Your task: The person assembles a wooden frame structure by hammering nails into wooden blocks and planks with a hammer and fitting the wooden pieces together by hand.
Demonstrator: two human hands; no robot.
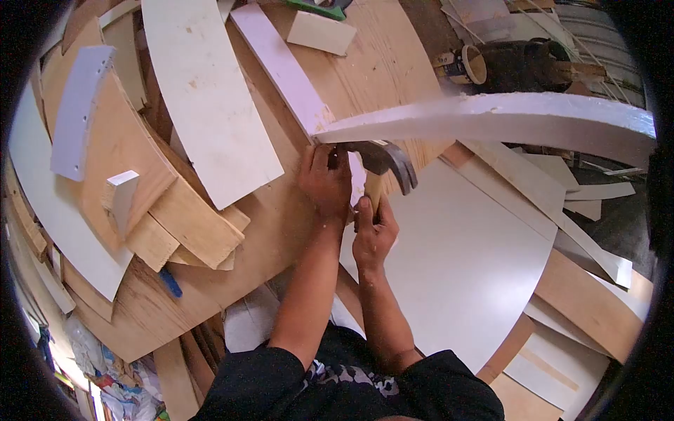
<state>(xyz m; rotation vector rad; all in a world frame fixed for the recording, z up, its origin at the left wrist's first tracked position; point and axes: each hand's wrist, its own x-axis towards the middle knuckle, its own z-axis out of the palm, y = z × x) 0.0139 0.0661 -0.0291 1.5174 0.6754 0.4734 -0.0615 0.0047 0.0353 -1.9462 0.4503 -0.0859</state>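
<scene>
My right hand (374, 241) is wrapped round the wooden handle of a claw hammer (379, 163). The hammer's dark head points left and its claws curve down to the right. Close to that head, my left hand (325, 179) is closed, its fingertips pressed up at the end of a long white board (484, 116). What those fingers pinch is hidden. The long board stands on edge and reaches right. Its left end meets the near end of a narrow white strip (277, 67), which lies on the plywood table.
Wide white panel (203, 105) lies left of the strip. Offcuts (189, 217) are stacked at the left of the plywood top (274, 238), near a blue-handled tool (170, 283). A large white sheet (456, 259) is at right. A tub (472, 64) stands behind.
</scene>
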